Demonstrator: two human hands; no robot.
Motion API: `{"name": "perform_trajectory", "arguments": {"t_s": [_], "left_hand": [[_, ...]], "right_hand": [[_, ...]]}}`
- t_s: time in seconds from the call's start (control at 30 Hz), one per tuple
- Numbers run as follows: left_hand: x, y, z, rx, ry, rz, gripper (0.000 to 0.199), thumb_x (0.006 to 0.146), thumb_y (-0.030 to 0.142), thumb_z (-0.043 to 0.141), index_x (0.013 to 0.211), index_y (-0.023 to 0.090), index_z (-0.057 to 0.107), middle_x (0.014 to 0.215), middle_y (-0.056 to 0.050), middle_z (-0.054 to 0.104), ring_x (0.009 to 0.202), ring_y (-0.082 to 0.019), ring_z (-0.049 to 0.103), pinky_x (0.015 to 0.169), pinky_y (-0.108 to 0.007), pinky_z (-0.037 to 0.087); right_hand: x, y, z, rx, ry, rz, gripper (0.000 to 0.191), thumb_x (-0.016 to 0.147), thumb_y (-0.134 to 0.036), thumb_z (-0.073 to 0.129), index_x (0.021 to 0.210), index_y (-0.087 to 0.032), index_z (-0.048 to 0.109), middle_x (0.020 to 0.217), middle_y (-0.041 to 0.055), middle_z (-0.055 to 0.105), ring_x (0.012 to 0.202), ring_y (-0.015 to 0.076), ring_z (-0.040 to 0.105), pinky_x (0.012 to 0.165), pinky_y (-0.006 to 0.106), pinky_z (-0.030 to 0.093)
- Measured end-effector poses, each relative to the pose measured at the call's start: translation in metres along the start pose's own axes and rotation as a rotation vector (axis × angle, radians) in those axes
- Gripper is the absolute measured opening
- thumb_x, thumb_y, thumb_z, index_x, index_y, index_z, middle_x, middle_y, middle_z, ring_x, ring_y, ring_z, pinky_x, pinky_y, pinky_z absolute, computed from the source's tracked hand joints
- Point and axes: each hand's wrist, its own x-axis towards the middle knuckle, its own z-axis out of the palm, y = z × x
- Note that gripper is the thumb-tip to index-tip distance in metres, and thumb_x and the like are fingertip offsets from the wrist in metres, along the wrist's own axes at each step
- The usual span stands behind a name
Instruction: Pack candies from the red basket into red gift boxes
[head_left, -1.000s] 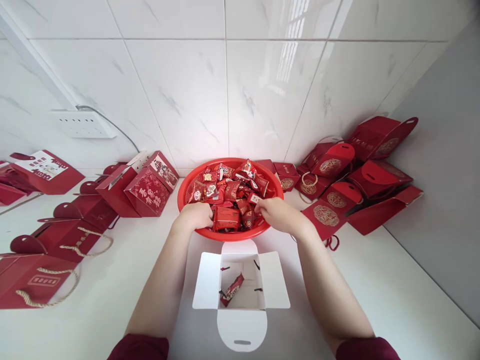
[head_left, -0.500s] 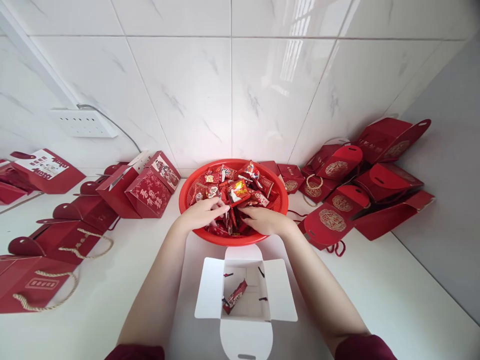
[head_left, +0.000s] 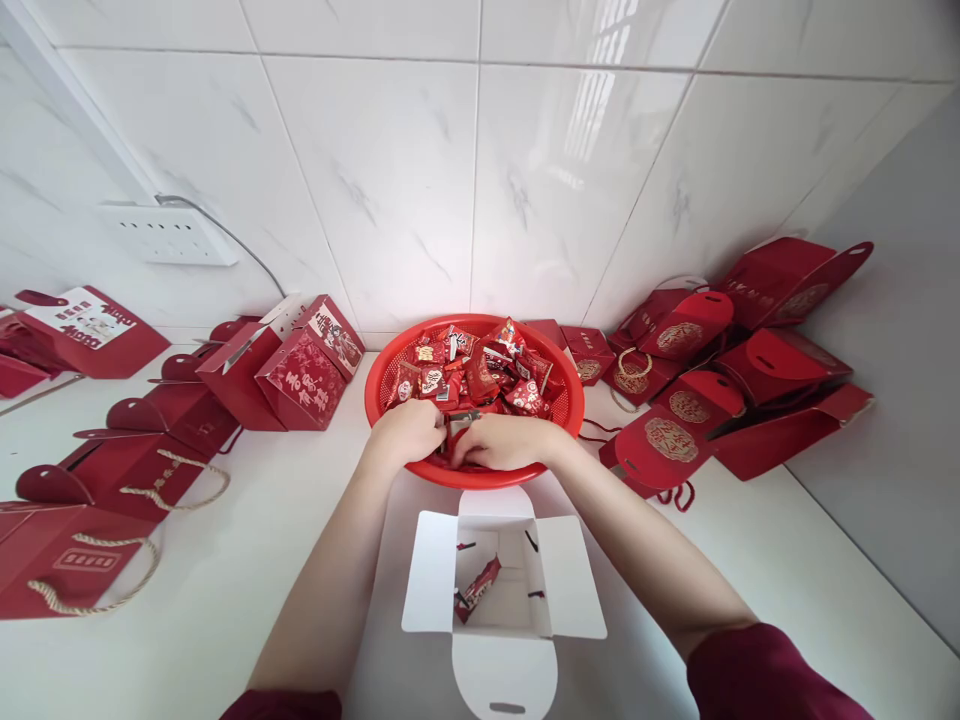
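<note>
Wrapped red sweets (head_left: 480, 370) fill a red plastic basket (head_left: 373, 395) near the wall. My left hand (head_left: 411, 432) is at the basket's near left side, its fingers curled down among the sweets; whatever they grip is hidden. Beside it, my right hand (head_left: 499, 442) reaches in from the right with bent fingers touching sweets, and a small packet shows between the two hands. In front of the basket stands an open white box (head_left: 504, 675) with its flaps spread. One red wrapped sweet (head_left: 478, 590) lies inside it.
Red gift boxes with rope handles (head_left: 124, 475) line the left side. More red boxes (head_left: 667, 440) are piled at the right, by a grey panel. A tiled wall (head_left: 397, 190) with a socket strip (head_left: 169, 235) and a cable rises behind.
My right hand has moved left, closer to my left hand, and both have curled deeper among the sweets. The bright packet on top has gone from view. The camera view has shifted slightly.
</note>
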Motion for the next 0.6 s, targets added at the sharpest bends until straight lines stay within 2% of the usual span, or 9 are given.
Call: {"name": "perform_trajectory", "arguments": {"t_s": [0.07,0.17,0.23,0.33,0.5,0.6], "left_hand": [[0.0,0.0,0.0,0.01,0.006,-0.013,0.026,0.082,0.03,0.048,0.07,0.02,0.07,0.078,-0.01,0.072,0.07,-0.024,0.066,0.059,-0.031,0.04],[0.0,0.001,0.001,0.024,0.01,-0.021,0.029,0.086,0.032,0.047,0.075,0.02,0.071,0.085,-0.012,0.074,0.077,-0.026,0.068,0.065,-0.032,0.045],[-0.001,0.002,0.0,0.033,0.013,-0.028,0.03,0.087,0.033,0.046,0.078,0.02,0.072,0.089,-0.013,0.074,0.081,-0.027,0.069,0.068,-0.033,0.047],[-0.002,0.003,0.0,0.048,0.014,-0.041,0.03,0.088,0.033,0.047,0.082,0.019,0.073,0.093,-0.014,0.074,0.085,-0.028,0.07,0.07,-0.034,0.049],[-0.003,0.004,-0.002,0.06,-0.001,-0.023,0.03,0.087,0.034,0.048,0.082,0.019,0.073,0.094,-0.014,0.075,0.086,-0.028,0.07,0.071,-0.033,0.049],[-0.003,0.004,-0.003,0.056,-0.006,-0.016,0.031,0.088,0.035,0.048,0.079,0.019,0.073,0.091,-0.013,0.075,0.085,-0.028,0.07,0.07,-0.033,0.049]], "right_hand": [[0.009,-0.001,0.006,0.005,-0.067,-0.094,0.043,0.087,-0.004,0.041,0.106,-0.023,0.074,0.118,0.0018,0.071,0.102,0.0177,0.065,0.092,0.029,0.046],[0.017,-0.004,0.006,-0.122,-0.179,0.007,0.044,0.088,-0.007,0.041,0.119,-0.023,0.068,0.127,0.0044,0.066,0.106,0.02,0.063,0.091,0.032,0.048],[0.021,-0.008,0.002,-0.198,-0.247,0.077,0.042,0.087,-0.01,0.044,0.121,-0.023,0.066,0.125,0.0055,0.067,0.105,0.022,0.064,0.088,0.033,0.049],[0.026,-0.015,-0.007,-0.282,-0.308,0.175,0.034,0.086,-0.011,0.05,0.112,-0.02,0.071,0.112,0.0085,0.072,0.098,0.0262,0.067,0.082,0.036,0.051],[0.024,-0.022,-0.021,-0.459,-0.269,0.442,0.024,0.082,-0.01,0.057,0.098,-0.009,0.074,0.1,0.0196,0.072,0.089,0.0328,0.07,0.074,0.041,0.054],[0.015,-0.02,-0.026,-0.525,-0.172,0.536,0.025,0.085,-0.012,0.055,0.101,-0.008,0.073,0.104,0.0223,0.071,0.094,0.0358,0.07,0.078,0.046,0.054]]}}
